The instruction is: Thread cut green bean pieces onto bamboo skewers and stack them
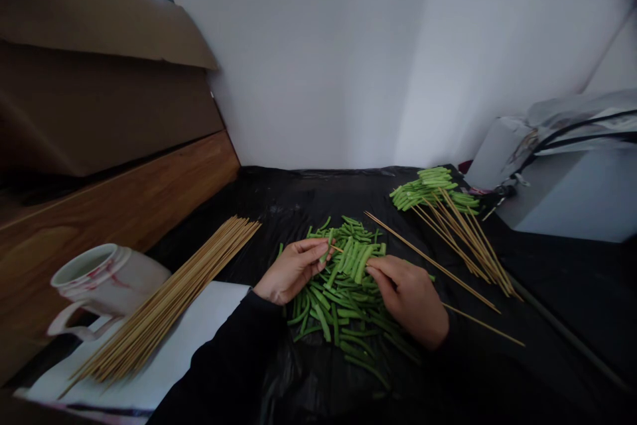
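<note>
Between my hands a wooden skewer (337,248) runs through a row of several green bean pieces (354,259). My left hand (297,269) pinches one more bean piece (327,246) at the skewer's left tip. On the other side my right hand (411,296) is closed around the skewer at the right end of the row; the skewer's rear part comes out behind the hand toward the lower right. Beneath both hands lies a loose pile of cut green beans (348,319) on black plastic sheeting (298,196).
A skewer bundle (169,305) rests on white paper (213,302) beside a mug (112,279) at left. Filled bean skewers (430,187) lie at back right, with loose skewers (432,259) nearer. Cardboard box (109,100) at left, grey box (572,193) at right, wall behind.
</note>
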`<state>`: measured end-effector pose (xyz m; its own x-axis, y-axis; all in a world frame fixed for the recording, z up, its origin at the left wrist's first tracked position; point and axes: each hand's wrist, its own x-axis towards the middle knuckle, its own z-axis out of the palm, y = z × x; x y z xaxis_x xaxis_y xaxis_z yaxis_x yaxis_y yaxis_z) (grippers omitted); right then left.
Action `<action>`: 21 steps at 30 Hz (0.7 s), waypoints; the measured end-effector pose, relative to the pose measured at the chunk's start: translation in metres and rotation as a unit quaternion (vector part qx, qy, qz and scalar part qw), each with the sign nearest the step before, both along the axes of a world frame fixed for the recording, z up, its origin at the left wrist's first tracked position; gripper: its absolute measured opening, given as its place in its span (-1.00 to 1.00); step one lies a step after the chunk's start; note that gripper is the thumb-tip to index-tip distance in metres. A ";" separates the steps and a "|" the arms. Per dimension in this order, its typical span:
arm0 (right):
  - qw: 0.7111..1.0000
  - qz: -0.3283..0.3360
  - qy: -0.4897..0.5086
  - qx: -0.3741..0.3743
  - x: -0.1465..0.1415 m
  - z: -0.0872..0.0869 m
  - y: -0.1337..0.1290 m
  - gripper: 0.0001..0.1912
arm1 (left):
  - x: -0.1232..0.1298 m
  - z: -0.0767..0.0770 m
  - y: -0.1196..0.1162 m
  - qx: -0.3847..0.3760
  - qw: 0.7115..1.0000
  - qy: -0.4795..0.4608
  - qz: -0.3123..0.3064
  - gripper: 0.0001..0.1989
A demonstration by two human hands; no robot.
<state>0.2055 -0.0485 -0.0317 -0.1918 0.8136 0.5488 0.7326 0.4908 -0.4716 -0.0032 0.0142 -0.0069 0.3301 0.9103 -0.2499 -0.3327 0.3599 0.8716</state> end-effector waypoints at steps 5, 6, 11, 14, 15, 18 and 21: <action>1.000 0.004 0.001 -0.001 0.001 -0.001 0.000 -0.76 | 0.000 0.001 -0.001 -0.001 1.000 -0.005 0.003 -0.77; 1.000 0.005 0.000 -0.002 0.001 -0.001 0.000 -0.76 | 0.000 0.001 -0.001 0.000 1.000 -0.004 0.003 -0.77; 1.000 0.002 -0.006 -0.004 0.001 -0.001 0.000 -0.77 | -0.002 -0.002 0.000 0.012 1.000 0.015 -0.002 -0.76; 1.000 -0.001 -0.013 0.000 0.001 -0.002 -0.001 -0.77 | -0.002 -0.003 0.000 0.017 1.000 0.017 -0.004 -0.75; 1.000 -0.001 -0.016 0.001 0.000 -0.003 -0.001 -0.77 | -0.002 -0.004 0.000 0.017 1.000 0.019 -0.004 -0.75; 1.000 -0.003 -0.024 0.003 -0.001 -0.004 -0.002 -0.76 | -0.002 -0.005 0.001 0.011 1.000 0.027 -0.008 -0.74; 1.000 -0.005 -0.028 -0.001 -0.001 -0.004 -0.003 -0.74 | -0.002 -0.006 0.000 0.009 0.999 0.031 -0.011 -0.74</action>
<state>0.2042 -0.0515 -0.0362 -0.2140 0.8167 0.5359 0.7631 0.4823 -0.4302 -0.0055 0.0146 -0.0134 0.3350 0.9075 -0.2535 -0.2705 0.3503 0.8967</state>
